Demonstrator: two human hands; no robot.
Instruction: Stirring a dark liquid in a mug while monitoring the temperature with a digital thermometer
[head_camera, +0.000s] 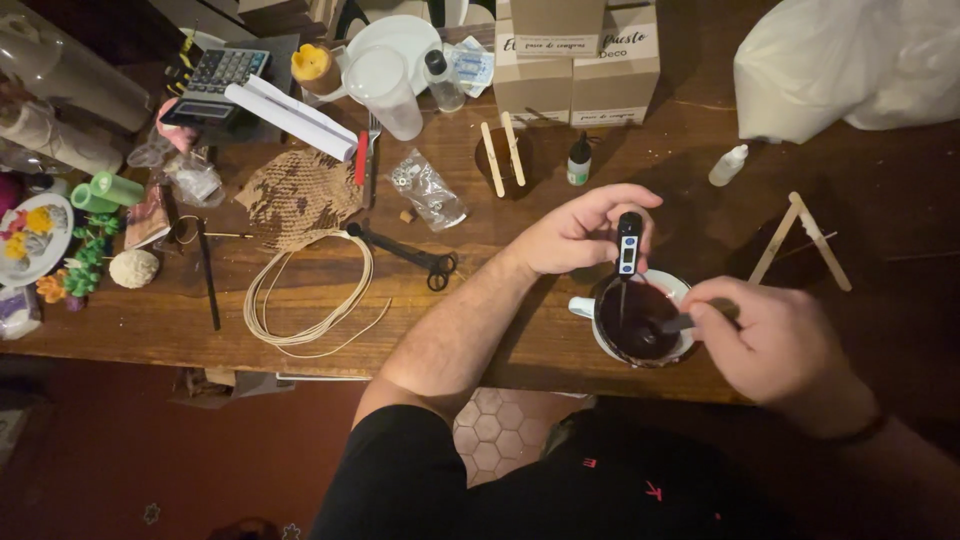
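Holding a black digital thermometer (628, 243) upright, the left hand (575, 232) pinches its head w/ fingertips, probe dipping into dark liquid in a white mug (640, 318) near the front edge of the wooden table (480, 300). The right hand (770, 340) is clenched round the handle of a spoon (672, 325), whose bowl end sits in the same liquid. Just left of the mug lie black scissors (415, 255) and a coil of pale cord (305, 295). Behind the mug: two flat wooden sticks (503, 152) across a dark jar, a small dropper bottle (579, 160), cardboard boxes (577, 55). More wooden sticks (800, 240) to the right, near the right hand.
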